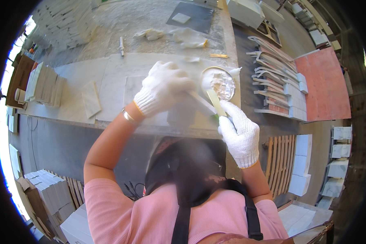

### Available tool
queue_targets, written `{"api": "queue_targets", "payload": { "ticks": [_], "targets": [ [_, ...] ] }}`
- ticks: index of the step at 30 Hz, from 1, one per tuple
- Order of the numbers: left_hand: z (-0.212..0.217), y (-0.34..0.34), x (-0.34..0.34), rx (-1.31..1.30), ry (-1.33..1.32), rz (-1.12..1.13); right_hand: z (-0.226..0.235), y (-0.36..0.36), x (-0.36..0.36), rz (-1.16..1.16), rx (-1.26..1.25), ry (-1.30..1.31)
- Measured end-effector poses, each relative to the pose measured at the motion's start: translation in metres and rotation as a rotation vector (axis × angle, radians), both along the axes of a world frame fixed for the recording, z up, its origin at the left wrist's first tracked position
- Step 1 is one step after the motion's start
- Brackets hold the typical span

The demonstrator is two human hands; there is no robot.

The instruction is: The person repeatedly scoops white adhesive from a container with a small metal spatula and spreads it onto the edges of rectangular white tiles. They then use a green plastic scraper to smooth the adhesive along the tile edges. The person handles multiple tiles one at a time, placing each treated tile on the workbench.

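The left hand (163, 87) in its white knit glove covers the near end of the thin stick (199, 99) it holds, so how the fingers close on it cannot be made out. The right hand (240, 132) hides the handle of the flat blade (215, 101) in its grip; only a speck of green shows by the glove. What fills the round tin (219, 82) is too pale and glary to tell. A dark hazy blur (183, 162) hides the bench (69, 105) edge below the hands. The pink slab (325, 85) bends into the dark rim, its far edge lost.
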State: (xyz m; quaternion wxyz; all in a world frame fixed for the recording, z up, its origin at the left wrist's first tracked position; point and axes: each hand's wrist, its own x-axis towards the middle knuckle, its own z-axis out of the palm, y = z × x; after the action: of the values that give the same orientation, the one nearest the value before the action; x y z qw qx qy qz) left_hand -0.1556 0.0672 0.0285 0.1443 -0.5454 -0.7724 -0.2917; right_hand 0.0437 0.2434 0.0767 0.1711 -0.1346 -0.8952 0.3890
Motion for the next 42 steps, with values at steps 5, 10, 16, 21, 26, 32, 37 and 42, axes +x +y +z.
{"api": "queue_targets", "payload": {
  "ticks": [5, 10, 16, 21, 26, 32, 37, 42],
  "targets": [
    [0.001, 0.002, -0.001, -0.031, -0.03, -0.013, -0.007, -0.006, -0.014, 0.064, 0.222, 0.122],
    [0.0, 0.002, -0.001, -0.016, -0.031, -0.016, -0.007, -0.008, -0.022, 0.075, 0.294, 0.115],
    [-0.005, -0.001, -0.001, -0.003, -0.013, -0.007, 0.005, -0.002, 0.001, -0.002, 0.021, -0.026],
    [-0.003, 0.001, -0.003, -0.011, -0.01, -0.022, -0.009, -0.012, -0.017, 0.067, 0.233, 0.161],
    [-0.003, 0.003, -0.003, 0.001, 0.017, 0.003, -0.007, -0.012, -0.019, 0.045, 0.145, 0.071],
    [-0.003, 0.0, -0.001, -0.045, -0.033, 0.017, 0.001, -0.01, -0.006, -0.024, 0.014, -0.011],
    [0.002, 0.001, 0.001, -0.065, -0.061, 0.02, -0.014, -0.02, -0.023, 0.108, 0.298, 0.248],
    [-0.001, -0.002, 0.002, -0.03, -0.028, 0.026, 0.004, -0.001, -0.001, 0.037, -0.21, 0.007]
  ]
}}
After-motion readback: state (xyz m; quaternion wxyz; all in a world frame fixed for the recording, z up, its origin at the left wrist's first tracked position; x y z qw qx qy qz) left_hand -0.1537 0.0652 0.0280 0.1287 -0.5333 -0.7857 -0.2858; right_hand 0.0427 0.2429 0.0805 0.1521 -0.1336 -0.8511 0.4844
